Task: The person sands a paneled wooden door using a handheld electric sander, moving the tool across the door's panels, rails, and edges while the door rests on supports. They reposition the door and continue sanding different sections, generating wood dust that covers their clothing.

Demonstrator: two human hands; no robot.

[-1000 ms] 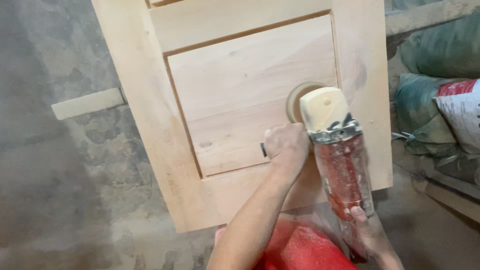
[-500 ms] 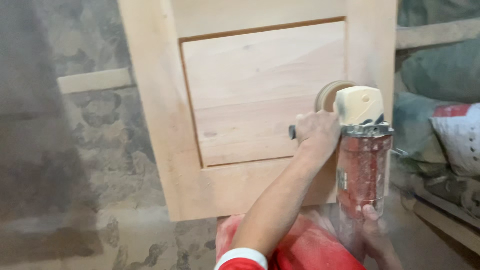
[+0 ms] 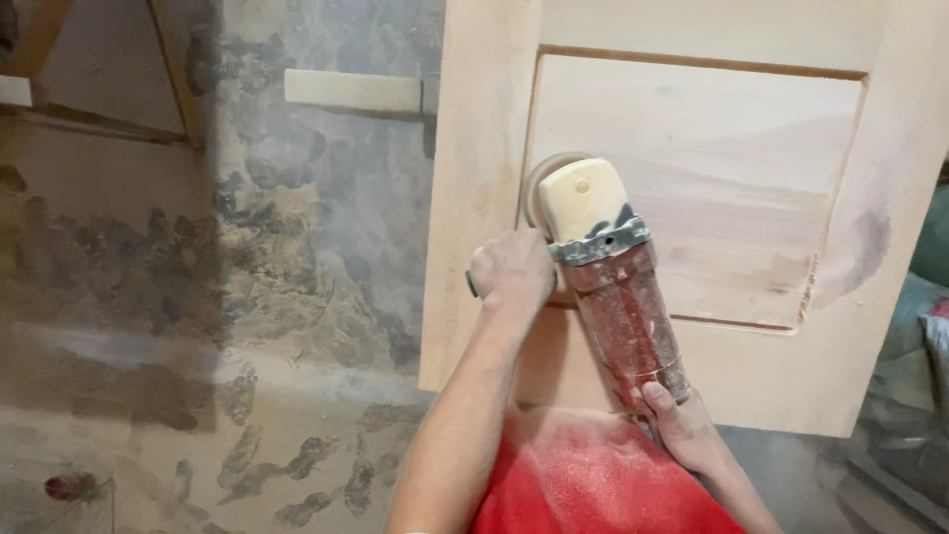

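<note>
- Where the sander (image 3: 605, 287) sat at the recessed panel's right edge half a second ago, its round disc now presses the left corner of the pale wooden door (image 3: 692, 188).
- Left hand (image 3: 512, 275) fingers wrap the side handle; right hand (image 3: 682, 425) fingers clasp the dusty red cylindrical body.
- Fine sawdust coats the red cloth (image 3: 583, 485) below.

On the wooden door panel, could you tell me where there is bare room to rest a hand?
Free: the recessed panel right of the sander, and the frame's right rail. Crowded: the lower left corner, with left hand and right hand.
</note>
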